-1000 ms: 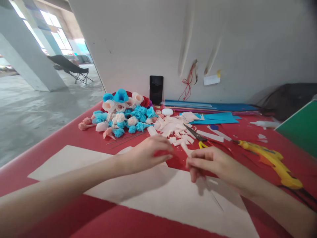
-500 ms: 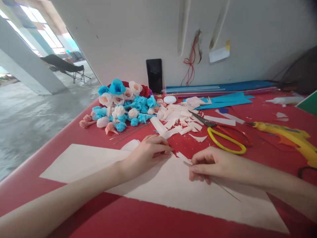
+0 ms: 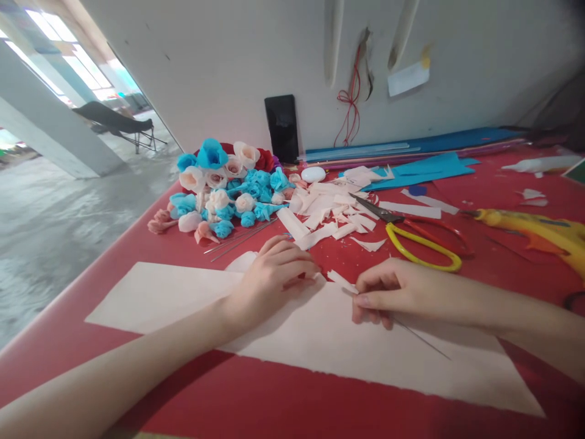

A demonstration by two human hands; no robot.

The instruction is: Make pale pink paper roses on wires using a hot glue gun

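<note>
"Left hand (image 3: 278,274) has come down onto the pale sheet (image 3: 329,341); its fingers curl, but I can't tell if they grip."

"Right hand (image 3: 384,292)?"

"Pinches a pale strip (image 3: 340,281) and a thin wire (image 3: 424,340) over the sheet; scissors (image 3: 390,216) lie beyond."

We see a red-topped table (image 3: 274,402) across the lower frame. On it, at lower centre, we find a long off-white paper sheet (image 3: 356,350); left of centre, a heap of blue, white and pink paper flowers (image 3: 258,187), with thin wires (image 3: 237,238) just below; at centre, pale paper scraps (image 3: 319,201); toward the right, blue paper (image 3: 425,174), yellow-and-red-handled scissors (image 3: 387,215) and a yellow glue gun (image 3: 539,227).
</note>
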